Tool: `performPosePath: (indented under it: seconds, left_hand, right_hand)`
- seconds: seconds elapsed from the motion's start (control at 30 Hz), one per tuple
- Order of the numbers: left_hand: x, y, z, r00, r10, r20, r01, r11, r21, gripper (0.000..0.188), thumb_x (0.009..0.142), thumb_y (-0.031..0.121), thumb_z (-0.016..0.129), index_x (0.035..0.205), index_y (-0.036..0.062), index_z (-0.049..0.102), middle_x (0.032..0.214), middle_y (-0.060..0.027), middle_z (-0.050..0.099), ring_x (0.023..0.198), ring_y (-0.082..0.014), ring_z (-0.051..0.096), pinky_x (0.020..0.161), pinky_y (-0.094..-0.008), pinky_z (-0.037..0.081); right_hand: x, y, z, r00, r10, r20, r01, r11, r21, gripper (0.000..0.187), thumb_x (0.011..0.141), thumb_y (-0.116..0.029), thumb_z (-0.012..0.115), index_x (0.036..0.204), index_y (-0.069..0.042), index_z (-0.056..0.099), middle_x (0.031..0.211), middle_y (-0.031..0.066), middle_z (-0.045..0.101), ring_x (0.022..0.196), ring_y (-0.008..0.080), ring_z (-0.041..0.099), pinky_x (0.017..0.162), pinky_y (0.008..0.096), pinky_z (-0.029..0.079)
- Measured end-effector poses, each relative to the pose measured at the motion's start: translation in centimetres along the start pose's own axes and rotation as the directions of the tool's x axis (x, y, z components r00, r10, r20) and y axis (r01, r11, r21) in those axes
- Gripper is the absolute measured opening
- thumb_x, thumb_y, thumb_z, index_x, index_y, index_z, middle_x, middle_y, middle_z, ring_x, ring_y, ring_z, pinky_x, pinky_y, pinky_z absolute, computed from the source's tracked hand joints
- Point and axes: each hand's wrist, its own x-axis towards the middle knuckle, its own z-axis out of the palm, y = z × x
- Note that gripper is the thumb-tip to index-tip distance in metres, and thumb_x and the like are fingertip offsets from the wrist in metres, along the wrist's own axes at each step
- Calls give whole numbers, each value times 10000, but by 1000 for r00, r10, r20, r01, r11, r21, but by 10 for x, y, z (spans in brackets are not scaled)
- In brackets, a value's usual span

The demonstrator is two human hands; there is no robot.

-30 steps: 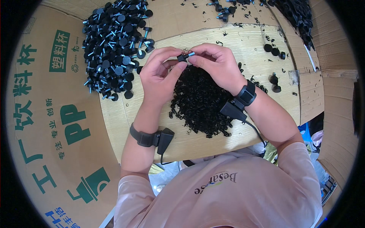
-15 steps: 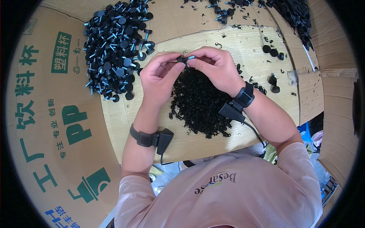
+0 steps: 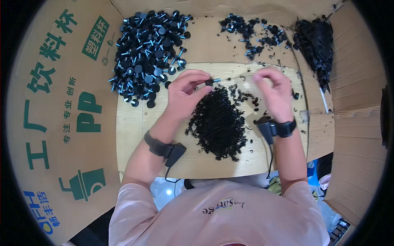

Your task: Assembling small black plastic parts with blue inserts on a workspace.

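My left hand pinches a black-headed bolt between thumb and fingers, its bluish metal shank pointing right. Away to the right, my right hand is curled with thumb and index finger close together. Its fingertips are blurred, so anything small between them cannot be made out. Below and between the hands lies a heap of small black curled pieces on the pale wooden board. Close behind my left hand, a large pile of similar black-headed bolts covers the far left.
More black-headed bolts lie scattered at the back. A black plastic bag rests at the far right, above a thin white stick. Cardboard walls stand around the board. Small black scraps dot the board's right side.
My right hand has left the bolt and moved right, away from my left hand. My left hand still holds the bolt. The whole view has shifted, showing more of the far side.
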Motion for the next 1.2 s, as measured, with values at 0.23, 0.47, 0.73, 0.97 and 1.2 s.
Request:
performPosePath:
  seconds: [0.23, 0.47, 0.73, 0.97, 1.2]
  left_hand:
    - [0, 4, -1, 995, -101, 1, 101, 993, -60, 274, 784, -97, 684, 1045, -21, 648, 1111, -106, 587, 995, -172, 617, 862, -296, 554]
    - [-2, 5, -1, 995, -97, 14, 96, 995, 34, 264, 790, -79, 689, 1043, -9, 658, 1107, -101, 596, 997, -157, 616, 894, -280, 525]
    - [0, 4, -6, 945, -285, 162, 328, 810, -487, 304, 923, 22, 554, 1210, -76, 524, 1132, -191, 617, 1055, -293, 634, 948, -385, 528]
    - [2, 2, -5, 929, -354, 111, 364, 812, -456, 247, 950, 30, 513, 1166, -83, 557, 1129, -186, 618, 1042, -283, 635, 958, -416, 523]
    - [3, -7, -9, 932, -348, 106, 362, 867, -341, 251, 898, 5, 607, 1138, -63, 583, 1081, -159, 655, 992, -205, 649, 895, -324, 538]
  right_hand:
    - [-20, -3, -165, 872, 162, -462, -8, 948, 318, 91, 903, -57, 606, 980, -16, 630, 913, 38, 629, 832, 134, 581, 820, 282, 475]
    - [-42, -11, -212, 831, 76, -550, 253, 831, 496, 114, 951, -86, 547, 993, 6, 599, 972, 96, 618, 901, 183, 586, 915, 354, 485]
    - [-8, -19, -87, 930, 131, -344, 236, 504, 831, 149, 966, -112, 521, 1050, 7, 554, 974, 69, 584, 627, 71, 462, 570, 179, 426]
    - [-4, -25, 66, 989, 68, 129, -82, 991, 108, 232, 848, -35, 662, 1079, -58, 684, 881, -18, 593, 619, 27, 408, 552, 183, 341]
    - [-12, -14, 86, 1000, -12, 16, 12, 1000, 5, 73, 832, -15, 683, 898, -3, 710, 858, 19, 610, 668, 56, 495, 580, 193, 383]
